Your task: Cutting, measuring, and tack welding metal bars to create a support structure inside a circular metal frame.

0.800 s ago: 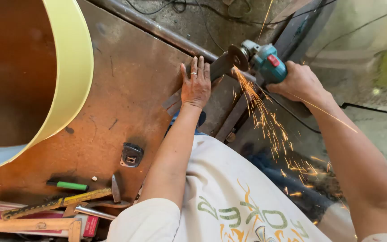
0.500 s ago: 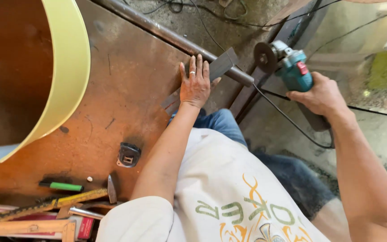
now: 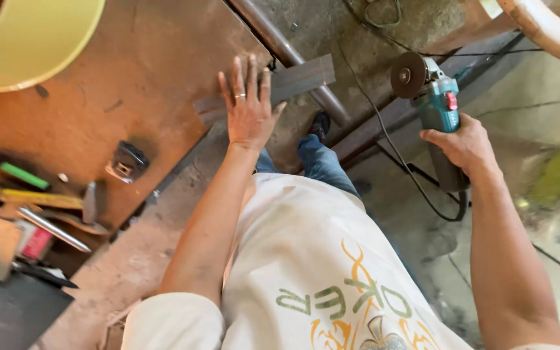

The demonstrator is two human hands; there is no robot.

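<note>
While the left hand is pressing flat, fingers spread, on the metal strip at upper centre, the right hand is gripping the angle grinder; its bare disc, near those fingers, could be cutting them if the overhanging strip shifts.

You are working in bright daylight that falls from the upper right and washes the floor there to a pale glare. The rusty worktop glows warm orange, evenly lit, with soft, short shadows under the tools at its left edge. Your shirt nearly blows out to white. Those tools blur slightly, and the wide lens bends lines near the frame's edges.
</note>
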